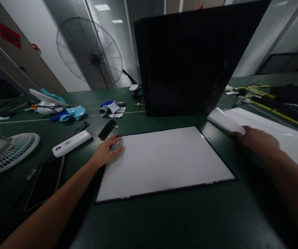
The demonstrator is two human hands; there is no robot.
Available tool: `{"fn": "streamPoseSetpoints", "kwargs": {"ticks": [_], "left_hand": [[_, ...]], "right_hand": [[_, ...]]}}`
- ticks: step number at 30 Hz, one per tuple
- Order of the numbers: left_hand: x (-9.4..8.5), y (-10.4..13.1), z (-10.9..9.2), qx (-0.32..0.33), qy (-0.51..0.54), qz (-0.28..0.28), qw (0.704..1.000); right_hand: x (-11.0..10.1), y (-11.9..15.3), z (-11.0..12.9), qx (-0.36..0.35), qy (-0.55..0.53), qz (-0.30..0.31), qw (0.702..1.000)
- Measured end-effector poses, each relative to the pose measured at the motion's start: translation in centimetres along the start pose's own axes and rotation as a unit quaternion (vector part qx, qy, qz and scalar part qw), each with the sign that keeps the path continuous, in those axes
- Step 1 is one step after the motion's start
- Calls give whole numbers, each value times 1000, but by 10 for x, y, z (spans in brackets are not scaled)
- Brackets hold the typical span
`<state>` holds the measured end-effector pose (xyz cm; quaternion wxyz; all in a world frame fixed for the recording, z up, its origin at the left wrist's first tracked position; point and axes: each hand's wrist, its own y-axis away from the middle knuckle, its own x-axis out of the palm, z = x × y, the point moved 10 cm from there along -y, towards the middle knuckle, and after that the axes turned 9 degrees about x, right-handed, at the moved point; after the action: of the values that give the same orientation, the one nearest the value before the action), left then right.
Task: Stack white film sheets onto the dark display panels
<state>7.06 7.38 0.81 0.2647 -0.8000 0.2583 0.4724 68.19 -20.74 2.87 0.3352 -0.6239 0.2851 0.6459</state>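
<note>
A flat white panel point(164, 160) with a thin black frame lies on the green table in front of me. My left hand point(108, 150) rests on its far left corner, fingers spread over the edge. Off to the right, my right hand point(257, 140) grips the curled edge of a translucent white sheet point(225, 120), with thumb and fingers closed on it. Under and beside that hand lies a broad white sheet point(288, 138); whether it is joined to the curled piece I cannot tell.
A large black screen point(190, 62) stands behind the panel. At left are a phone point(45, 181), a white power-bank-like device point(71, 143), a small black object point(106, 129) and a white fan grille point(16, 150). Blue and white scraps point(113, 108) lie farther back. Yellow-edged black strips point(280, 103) occupy the far right.
</note>
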Motion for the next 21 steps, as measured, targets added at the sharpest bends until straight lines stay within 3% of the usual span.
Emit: {"fn": "streamPoseSetpoints", "kwargs": {"ticks": [3,6,10,14,17,21], "left_hand": [[-3,1,-2,1,3,-5,1000],[-5,1,-4,4,11,-14,1000],[-6,1,-2,1,21,-18,1000],[-7,0,-2,6,68,-31,997],[-7,-1,-1,3,89,-37,995],[-5,-1,-1,8,56,-26,998]], "right_hand": [[-20,32,33,-24,29,19,999],[-30,73,85,-102,42,39,993],[-20,149,165,-236,33,59,969],[-6,241,233,-409,-12,96,907],[-1,284,256,-483,-25,150,862],[-3,304,263,-549,-51,221,804]]}}
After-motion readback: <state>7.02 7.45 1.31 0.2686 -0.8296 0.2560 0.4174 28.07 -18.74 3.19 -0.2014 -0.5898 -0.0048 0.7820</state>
